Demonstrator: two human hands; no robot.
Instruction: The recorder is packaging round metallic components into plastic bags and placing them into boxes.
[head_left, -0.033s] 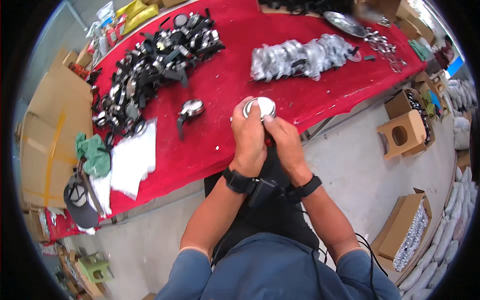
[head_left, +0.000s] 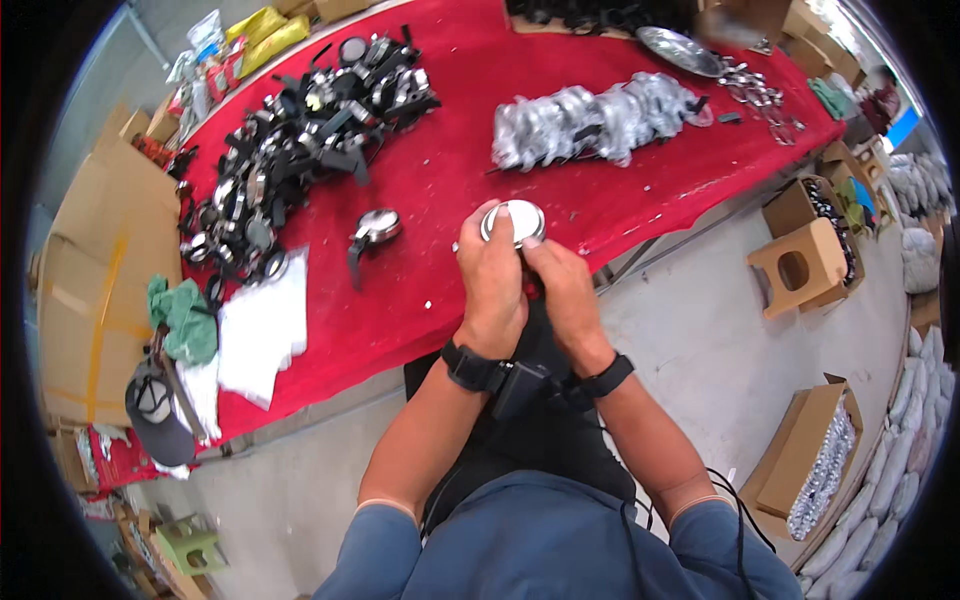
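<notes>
Between my hands, above the near part of the red-covered table, is a round wristwatch (head_left: pixel 518 222) with a silver rim and a whitish, shiny face. My left hand (head_left: pixel 490 285) is closed around its left side, one finger lying over the face. From the right, my right hand (head_left: pixel 562 290) grips the lower edge with thumb and fingers. Any strap under the palms is hidden. To the left, a single watch (head_left: pixel 379 228) with a silver case and black strap lies on the cloth. Beyond it spreads a heap of similar black-strapped watches (head_left: pixel 320 140).
A row of plastic-wrapped watches (head_left: pixel 600 122) lies ahead. A silver dish (head_left: pixel 680 50) sits at the far right beside loose metal pieces (head_left: pixel 755 95). White sheets (head_left: pixel 265 330), a green cloth (head_left: pixel 188 318) and a cap (head_left: pixel 160 415) are left. Cardboard boxes (head_left: pixel 800 455) stand on the right floor.
The whole view has shifted slightly, so the table's things appear a little to the left. Both hands keep hold of the watch, in nearly the same pose.
</notes>
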